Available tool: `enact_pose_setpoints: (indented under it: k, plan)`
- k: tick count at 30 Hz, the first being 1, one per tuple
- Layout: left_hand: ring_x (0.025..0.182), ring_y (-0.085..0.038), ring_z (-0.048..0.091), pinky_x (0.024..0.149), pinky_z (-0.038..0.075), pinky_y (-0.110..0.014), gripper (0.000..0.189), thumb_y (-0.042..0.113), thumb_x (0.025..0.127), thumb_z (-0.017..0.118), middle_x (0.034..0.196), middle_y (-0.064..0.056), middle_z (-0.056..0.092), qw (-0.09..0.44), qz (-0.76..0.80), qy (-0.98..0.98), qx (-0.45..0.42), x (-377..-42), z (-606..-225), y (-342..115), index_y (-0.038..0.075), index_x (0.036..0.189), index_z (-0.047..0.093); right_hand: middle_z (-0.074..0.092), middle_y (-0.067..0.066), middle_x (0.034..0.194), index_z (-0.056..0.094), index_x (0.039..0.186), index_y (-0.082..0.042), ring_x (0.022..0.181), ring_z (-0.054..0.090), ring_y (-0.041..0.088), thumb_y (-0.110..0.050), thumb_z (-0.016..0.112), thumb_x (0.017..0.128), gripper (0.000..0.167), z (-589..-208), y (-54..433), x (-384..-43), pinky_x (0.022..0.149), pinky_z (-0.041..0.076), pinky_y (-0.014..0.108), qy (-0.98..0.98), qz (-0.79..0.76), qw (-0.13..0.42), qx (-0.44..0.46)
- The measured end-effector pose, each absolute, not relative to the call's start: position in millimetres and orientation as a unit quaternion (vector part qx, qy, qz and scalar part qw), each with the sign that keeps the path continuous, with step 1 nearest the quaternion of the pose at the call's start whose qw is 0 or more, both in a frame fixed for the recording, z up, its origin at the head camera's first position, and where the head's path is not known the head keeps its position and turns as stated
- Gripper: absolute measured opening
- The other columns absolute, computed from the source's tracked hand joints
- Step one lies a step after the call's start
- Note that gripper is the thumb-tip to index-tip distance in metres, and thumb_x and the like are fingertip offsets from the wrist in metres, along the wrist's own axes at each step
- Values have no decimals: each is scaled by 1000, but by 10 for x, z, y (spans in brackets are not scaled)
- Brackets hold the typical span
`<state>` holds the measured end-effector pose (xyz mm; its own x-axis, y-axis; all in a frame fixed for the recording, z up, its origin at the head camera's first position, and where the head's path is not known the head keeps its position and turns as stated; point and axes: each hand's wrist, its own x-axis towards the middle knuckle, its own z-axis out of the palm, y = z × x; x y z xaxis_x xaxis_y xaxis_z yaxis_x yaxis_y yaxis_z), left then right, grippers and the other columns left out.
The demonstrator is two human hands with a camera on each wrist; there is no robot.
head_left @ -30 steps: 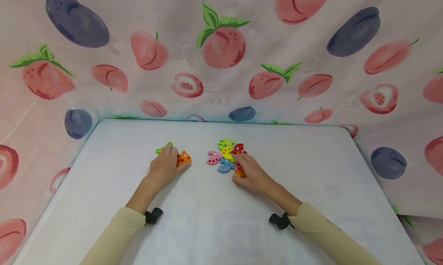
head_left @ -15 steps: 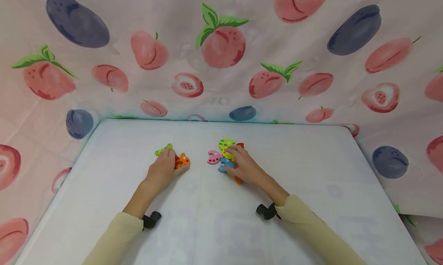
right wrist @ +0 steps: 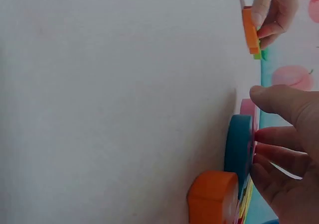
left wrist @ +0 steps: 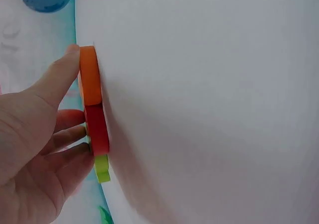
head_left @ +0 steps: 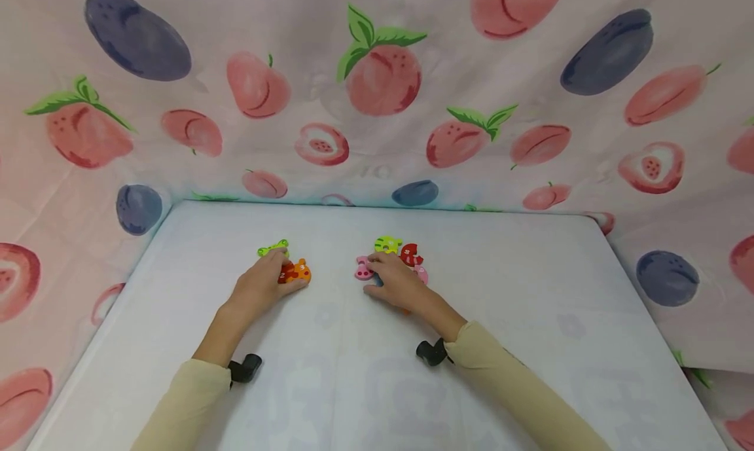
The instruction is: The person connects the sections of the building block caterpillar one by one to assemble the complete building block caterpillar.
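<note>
Blue piece (right wrist: 238, 147), mostly hidden in head view, shows plainly from right wrist.

Soft, diffuse light, faint blurred shadows near the hands (head_left: 257, 288) (head_left: 400, 283) on the white tabletop (head_left: 330, 372), wrist views dimmer.

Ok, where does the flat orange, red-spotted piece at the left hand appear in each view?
Head: the orange piece is left of centre, by the left hand's thumb.
Left wrist: the orange piece is at upper left, edge-on, near the thumb tip.
Right wrist: the orange piece is at upper right, edge-on; the orange block at the bottom is another piece.
Shared landmark: the left hand, beside it in all three.
</note>
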<state>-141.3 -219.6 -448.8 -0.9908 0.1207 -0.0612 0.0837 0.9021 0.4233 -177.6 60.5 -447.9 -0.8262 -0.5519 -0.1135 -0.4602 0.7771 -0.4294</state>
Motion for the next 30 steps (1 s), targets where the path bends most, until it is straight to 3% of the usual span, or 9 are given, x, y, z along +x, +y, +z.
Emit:
enact_pose_setpoints:
  k: [6, 10, 15, 18, 21, 24, 27, 30]
  plan:
    - [132, -42, 45, 107, 40, -55, 62, 38, 87, 71, 145, -25, 44, 69, 211, 974, 54, -1415, -4426, -2188, -6, 127, 50, 53, 7, 141, 64, 126, -6, 134, 45, 23, -29, 70, 89, 44, -4506, 583, -1772, 108, 45, 37, 938, -189, 111, -267]
    - [136, -45, 40, 109, 37, -56, 55, 35, 88, 70, 148, -29, 38, 77, 191, 977, 54, -1406, -4386, -2152, -7, 121, 55, 55, 8, 137, 68, 118, -6, 130, 49, 24, -26, 71, 88, 36, -4500, 559, -1784, 107, 46, 37, 938, -198, 100, -267]
    - [118, -40, 52, 101, 45, -53, 49, 33, 87, 73, 135, -26, 51, 65, 171, 981, 60, -1412, -4374, -2128, -6, 112, 58, 59, 11, 133, 72, 101, -6, 127, 53, 25, -24, 73, 87, 22, -4487, 509, -1794, 105, 47, 36, 940, -208, 84, -258]
    - [107, -36, 54, 97, 47, -51, 48, 32, 85, 74, 125, -23, 55, 57, 174, 981, 64, -1402, -4370, -2134, -5, 110, 58, 66, 8, 116, 70, 95, -7, 109, 60, 22, -22, 74, 86, 18, -4475, 486, -1800, 94, 53, 31, 937, -217, 93, -258]
    - [105, -34, 53, 96, 47, -50, 48, 32, 85, 74, 121, -21, 57, 59, 182, 979, 65, -1394, -4365, -2151, -4, 111, 59, 67, 3, 96, 68, 93, -9, 87, 58, 16, -21, 74, 86, 16, -4466, 464, -1799, 79, 53, 26, 935, -228, 114, -248]
    - [101, -31, 52, 92, 47, -47, 49, 33, 86, 74, 114, -18, 59, 68, 195, 976, 65, -1393, -4368, -2180, -3, 114, 58, 65, 0, 90, 67, 94, -10, 82, 54, 13, -23, 75, 86, 18, -4465, 454, -1789, 75, 52, 23, 937, -227, 117, -238]
    - [111, -34, 51, 98, 45, -50, 50, 33, 87, 72, 125, -20, 57, 85, 211, 972, 64, -1388, -4371, -2219, -2, 120, 57, 64, -1, 89, 67, 95, -10, 82, 54, 13, -24, 75, 85, 19, -4476, 452, -1778, 75, 52, 22, 939, -230, 114, -228]
    - [129, -38, 45, 109, 37, -54, 52, 31, 88, 71, 146, -23, 44, 110, 229, 965, 61, -1375, -4354, -2252, -1, 126, 56, 63, -1, 90, 66, 96, -11, 83, 54, 13, -25, 76, 85, 20, -4491, 452, -1767, 74, 51, 23, 940, -238, 116, -215]
